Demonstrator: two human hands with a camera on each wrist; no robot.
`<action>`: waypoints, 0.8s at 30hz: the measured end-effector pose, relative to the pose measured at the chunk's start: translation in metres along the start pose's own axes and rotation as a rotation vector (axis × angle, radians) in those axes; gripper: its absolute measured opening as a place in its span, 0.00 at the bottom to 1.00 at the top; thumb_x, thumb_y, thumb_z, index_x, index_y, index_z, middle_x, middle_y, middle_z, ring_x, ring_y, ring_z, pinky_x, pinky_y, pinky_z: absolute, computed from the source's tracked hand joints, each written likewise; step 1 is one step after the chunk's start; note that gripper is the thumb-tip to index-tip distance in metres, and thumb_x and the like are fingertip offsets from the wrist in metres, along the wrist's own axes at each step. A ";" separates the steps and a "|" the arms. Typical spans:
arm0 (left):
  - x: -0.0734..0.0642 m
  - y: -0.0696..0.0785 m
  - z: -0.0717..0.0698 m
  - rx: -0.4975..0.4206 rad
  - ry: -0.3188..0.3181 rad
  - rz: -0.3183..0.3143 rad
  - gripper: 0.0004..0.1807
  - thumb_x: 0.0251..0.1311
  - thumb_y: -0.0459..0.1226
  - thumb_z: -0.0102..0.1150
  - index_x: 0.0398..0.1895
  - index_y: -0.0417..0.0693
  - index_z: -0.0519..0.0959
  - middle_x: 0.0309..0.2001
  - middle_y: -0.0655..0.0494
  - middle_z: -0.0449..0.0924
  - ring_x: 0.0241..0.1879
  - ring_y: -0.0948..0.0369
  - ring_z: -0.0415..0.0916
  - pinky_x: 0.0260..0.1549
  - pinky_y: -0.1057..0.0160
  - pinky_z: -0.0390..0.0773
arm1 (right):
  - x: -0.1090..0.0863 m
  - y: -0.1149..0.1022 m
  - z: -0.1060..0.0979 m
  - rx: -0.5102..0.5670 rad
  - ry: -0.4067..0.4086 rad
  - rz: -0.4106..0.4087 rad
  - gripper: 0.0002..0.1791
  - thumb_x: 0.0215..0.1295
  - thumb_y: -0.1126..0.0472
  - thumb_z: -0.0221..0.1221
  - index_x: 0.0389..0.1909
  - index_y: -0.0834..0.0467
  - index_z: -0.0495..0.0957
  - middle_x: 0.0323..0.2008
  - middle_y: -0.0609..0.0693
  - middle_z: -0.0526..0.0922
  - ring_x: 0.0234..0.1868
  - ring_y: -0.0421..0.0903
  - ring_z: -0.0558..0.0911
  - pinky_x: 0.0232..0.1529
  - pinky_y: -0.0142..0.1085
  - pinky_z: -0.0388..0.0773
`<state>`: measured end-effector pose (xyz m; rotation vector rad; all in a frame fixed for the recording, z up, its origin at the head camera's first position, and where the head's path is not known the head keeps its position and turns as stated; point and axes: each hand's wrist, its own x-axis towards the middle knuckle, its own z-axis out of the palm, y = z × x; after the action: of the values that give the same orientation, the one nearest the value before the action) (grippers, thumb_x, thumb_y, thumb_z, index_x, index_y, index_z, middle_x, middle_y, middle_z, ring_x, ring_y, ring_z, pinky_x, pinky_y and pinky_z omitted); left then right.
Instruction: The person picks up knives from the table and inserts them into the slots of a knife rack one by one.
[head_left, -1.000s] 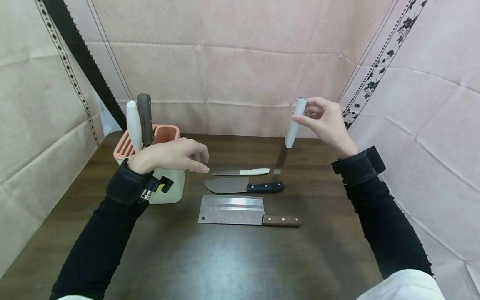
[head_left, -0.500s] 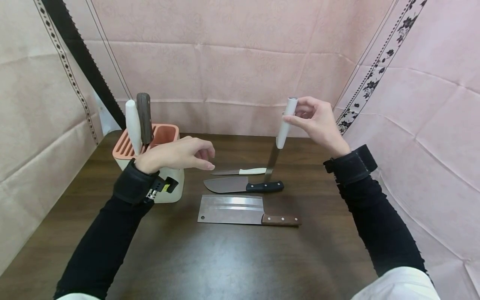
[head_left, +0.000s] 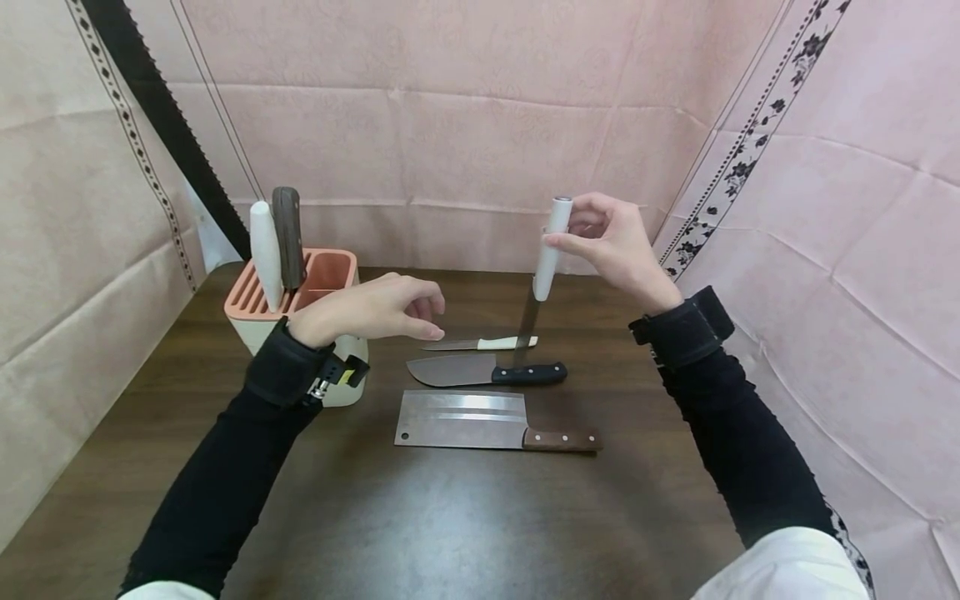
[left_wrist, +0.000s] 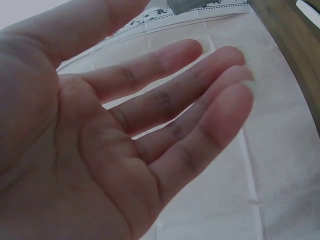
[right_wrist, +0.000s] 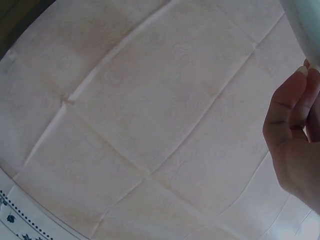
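My right hand (head_left: 615, 250) pinches the pale handle of a knife (head_left: 552, 250) in the head view, its blade slanting down over the lying knives. In the right wrist view, the fingers (right_wrist: 285, 107) meet that handle at the frame's edge. My left hand (head_left: 375, 308) hovers in front of a knife block (head_left: 251, 325) with a slotted orange top, its fingers loosely bent around nothing. The left wrist view shows the bare palm (left_wrist: 100, 145). Below lie a small white-handled knife (head_left: 502, 342), a black-handled knife (head_left: 457, 369) and a cleaver (head_left: 465, 419), blades pointing left.
A white-handled knife (head_left: 266, 254) and a dark-handled one (head_left: 288, 237) stand in the block's slots. The wooden table (head_left: 420, 517) runs back to a pale patterned cloth (head_left: 480, 158) hanging behind and at both sides.
My right hand has carried the upright knife leftward, so its blade now overlaps the small knife's handle in view. My left hand has drifted right, away from the block. The lying knives stay put.
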<state>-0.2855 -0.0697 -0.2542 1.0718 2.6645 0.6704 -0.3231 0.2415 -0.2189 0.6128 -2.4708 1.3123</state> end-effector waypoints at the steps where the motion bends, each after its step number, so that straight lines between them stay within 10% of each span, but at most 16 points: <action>1: 0.001 0.000 0.000 0.000 0.002 0.002 0.18 0.60 0.42 0.63 0.49 0.41 0.76 0.39 0.49 0.82 0.39 0.56 0.78 0.42 0.57 0.80 | 0.000 -0.001 0.001 0.000 -0.003 -0.001 0.20 0.54 0.57 0.70 0.47 0.58 0.79 0.36 0.41 0.88 0.34 0.37 0.84 0.42 0.29 0.78; 24: 0.012 0.008 0.004 -0.031 0.059 -0.020 0.24 0.61 0.42 0.62 0.57 0.39 0.71 0.42 0.47 0.82 0.43 0.54 0.79 0.47 0.55 0.79 | 0.004 -0.014 0.023 0.012 -0.056 -0.047 0.19 0.54 0.59 0.70 0.46 0.58 0.78 0.34 0.45 0.87 0.32 0.42 0.83 0.38 0.31 0.78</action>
<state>-0.2885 -0.0549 -0.2540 1.0311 2.7009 0.7487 -0.3203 0.2144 -0.2198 0.7154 -2.4788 1.3111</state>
